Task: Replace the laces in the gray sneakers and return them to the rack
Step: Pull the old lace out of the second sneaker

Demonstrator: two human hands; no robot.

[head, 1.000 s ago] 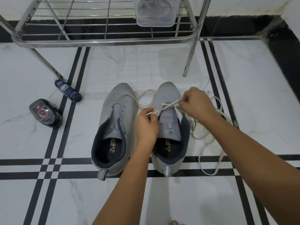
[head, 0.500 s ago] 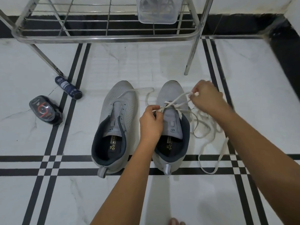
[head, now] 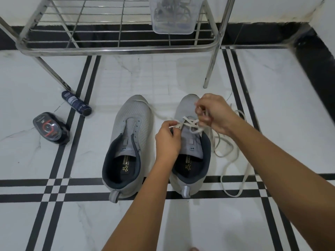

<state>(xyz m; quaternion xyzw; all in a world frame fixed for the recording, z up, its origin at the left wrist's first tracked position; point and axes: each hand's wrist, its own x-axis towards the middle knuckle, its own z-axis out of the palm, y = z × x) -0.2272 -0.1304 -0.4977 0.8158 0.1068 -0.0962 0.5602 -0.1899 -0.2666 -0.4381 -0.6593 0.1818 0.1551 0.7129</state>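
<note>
Two gray sneakers stand side by side on the tiled floor, toes toward the rack. The left sneaker (head: 129, 142) has bare eyelets, with one lace end draped over its toe. Over the right sneaker (head: 190, 160), a white lace (head: 226, 153) crosses the lowest eyelets and trails in loose loops on the floor to the right. My left hand (head: 167, 140) pinches one strand at the sneaker's left eyelets. My right hand (head: 213, 111) pinches the lace above the toe end of the tongue.
The steel shoe rack (head: 116, 46) stands just beyond the sneakers, its right leg (head: 212, 66) near the right toe. A clear plastic box (head: 174, 17) sits on it. A dark spray can (head: 76, 104) and a black polish sponge (head: 50, 128) lie at the left.
My right hand swung up and out to the right with the lace, then came back over the toe of the right sneaker. My left hand stayed at the left eyelets.
</note>
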